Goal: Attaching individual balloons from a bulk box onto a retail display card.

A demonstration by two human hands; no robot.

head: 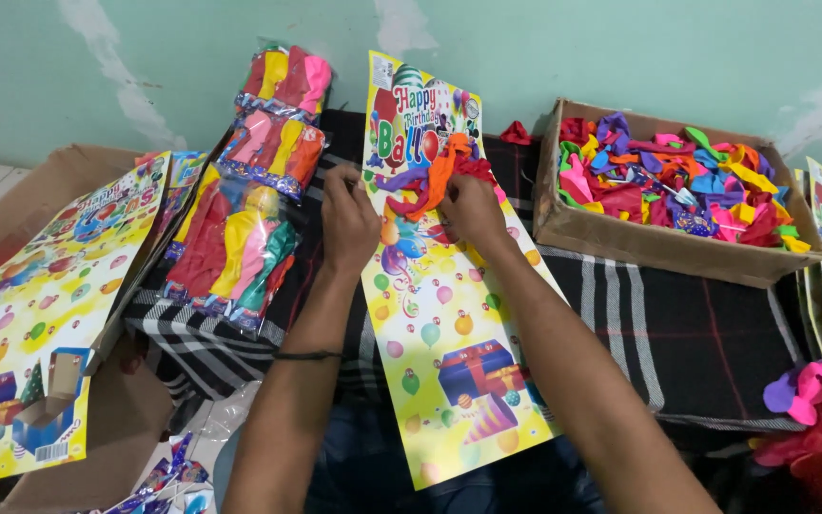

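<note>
Two arms outstretched | left hand [349, 221] pinches card [449, 314] edge | right hand [471, 207] grips balloons [430, 181] (mixed colours)

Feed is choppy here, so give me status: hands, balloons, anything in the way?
Left hand pinching edge of yellow printed balloon card. Right hand holding bunch of loose uninflated rubber balloons against card top. Open cardboard box of mixed balloons sits to the right, clear of both.

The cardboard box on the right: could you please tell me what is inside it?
The cardboard box holds a heap of loose balloons in many colours. Its bottom and anything beneath the heap are covered.
</note>
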